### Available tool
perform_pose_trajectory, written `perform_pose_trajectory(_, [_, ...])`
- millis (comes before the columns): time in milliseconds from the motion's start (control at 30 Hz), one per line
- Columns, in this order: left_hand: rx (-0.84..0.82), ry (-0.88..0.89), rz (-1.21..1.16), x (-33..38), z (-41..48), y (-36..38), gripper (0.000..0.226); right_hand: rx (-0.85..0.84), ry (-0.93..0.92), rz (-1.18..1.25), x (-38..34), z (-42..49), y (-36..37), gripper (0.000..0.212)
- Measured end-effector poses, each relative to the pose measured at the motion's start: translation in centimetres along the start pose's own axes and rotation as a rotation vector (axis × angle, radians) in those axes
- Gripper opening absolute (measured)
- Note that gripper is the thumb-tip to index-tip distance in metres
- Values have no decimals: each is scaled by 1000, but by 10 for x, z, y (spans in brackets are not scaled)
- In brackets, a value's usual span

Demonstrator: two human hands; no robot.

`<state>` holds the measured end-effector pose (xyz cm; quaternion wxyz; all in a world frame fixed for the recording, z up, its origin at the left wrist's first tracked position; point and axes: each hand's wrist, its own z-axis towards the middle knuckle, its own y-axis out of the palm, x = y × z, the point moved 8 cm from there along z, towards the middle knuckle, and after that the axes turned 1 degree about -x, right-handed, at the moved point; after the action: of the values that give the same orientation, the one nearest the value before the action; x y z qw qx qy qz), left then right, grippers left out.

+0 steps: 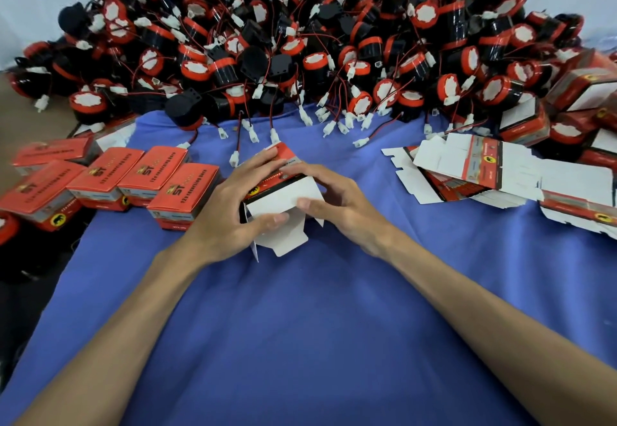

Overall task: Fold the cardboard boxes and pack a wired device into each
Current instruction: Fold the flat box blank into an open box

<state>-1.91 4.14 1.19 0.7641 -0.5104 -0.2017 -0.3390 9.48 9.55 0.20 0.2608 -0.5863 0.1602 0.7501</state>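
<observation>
Blue cloth (300,325) covers the bench, and a heap of wired devices (300,41) lies along its far edge. At the left stand the closed boxes (127,178), side by side. Next to them the left hand (230,205) grips the half-folded box (277,203) at the middle of the bench, its fingers (263,161) curled over the box's far side and the thumb pressing a white flap. The right hand (340,205) holds the same box from the other side, fingers curved over the top and the thumb on that flap. A tongued flap sticks out toward the person, not yet tucked.

To do this well, I judge the walls should be held square while the side flaps go in first. The tongue should then slide in straight, without creasing.

Flat blanks (467,171) lie stacked at the right.
</observation>
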Motion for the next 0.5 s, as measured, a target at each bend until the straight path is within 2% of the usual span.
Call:
perform_pose_trajectory(167, [34,-67,-204,-6,-3,-4,73,-15,91,70,10,-2,-1,59])
perform_pose_trajectory(500, [43,-12,-120,-6,-4,-4,71,-63,173,-130,15,-4,6,70])
